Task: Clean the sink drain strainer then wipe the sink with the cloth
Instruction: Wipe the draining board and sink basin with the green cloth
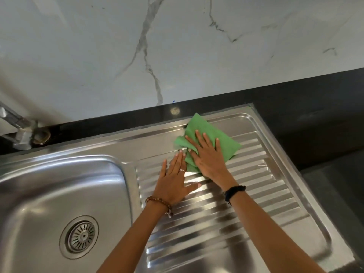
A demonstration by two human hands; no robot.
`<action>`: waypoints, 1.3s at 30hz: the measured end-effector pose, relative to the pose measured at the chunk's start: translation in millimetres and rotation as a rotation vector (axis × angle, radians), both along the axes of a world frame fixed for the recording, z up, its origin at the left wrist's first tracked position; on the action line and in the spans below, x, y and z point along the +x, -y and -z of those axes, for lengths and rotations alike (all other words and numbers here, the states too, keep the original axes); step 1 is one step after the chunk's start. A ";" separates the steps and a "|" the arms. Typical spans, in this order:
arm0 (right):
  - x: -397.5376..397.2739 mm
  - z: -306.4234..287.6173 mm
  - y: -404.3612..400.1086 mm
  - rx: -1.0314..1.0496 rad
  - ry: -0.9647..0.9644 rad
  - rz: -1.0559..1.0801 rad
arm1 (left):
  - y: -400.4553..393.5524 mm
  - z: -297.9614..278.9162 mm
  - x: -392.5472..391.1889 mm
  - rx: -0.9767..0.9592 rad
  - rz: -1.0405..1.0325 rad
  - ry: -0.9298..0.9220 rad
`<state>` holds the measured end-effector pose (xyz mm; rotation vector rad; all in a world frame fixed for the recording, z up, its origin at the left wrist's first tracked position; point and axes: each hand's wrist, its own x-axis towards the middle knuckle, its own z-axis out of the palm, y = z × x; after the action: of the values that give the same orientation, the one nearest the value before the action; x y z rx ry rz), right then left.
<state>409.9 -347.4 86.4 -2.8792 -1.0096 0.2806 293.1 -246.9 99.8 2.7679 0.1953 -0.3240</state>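
Pressing green cloth flat, right hand nears drainboard's back edge.

Steel sink in black counter, green cloth atop.

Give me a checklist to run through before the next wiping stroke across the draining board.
1. Right hand flat on the crumpled green cloth: ok.
2. Cloth lies on the ribbed stainless steel draining board, at its far end: ok.
3. Left hand flat on the bare ribs beside the cloth, fingertips at its edge: ok.
4. Round slotted metal drain strainer seated in the sink basin: ok.
5. Strainer clean: cannot tell.
6. Ribs nearer the person wiped: cannot tell.
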 end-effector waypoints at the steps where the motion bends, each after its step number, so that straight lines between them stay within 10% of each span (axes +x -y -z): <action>1: 10.2 -0.4 8.0 -0.001 0.017 0.007 | -0.4 0.2 0.4 -0.007 0.002 -0.006; 12: 51.3 -17.8 98.4 -0.075 -0.008 0.336 | -1.0 -9.0 -0.5 -0.064 0.045 -0.037; 39: 40.1 1.0 134.7 0.006 0.125 0.367 | 46.2 -21.0 -21.2 0.004 0.041 -0.047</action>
<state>450.1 -482.1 85.4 -3.0298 -0.4747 0.0718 271.9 -293.2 120.8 2.7730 0.1513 -0.3993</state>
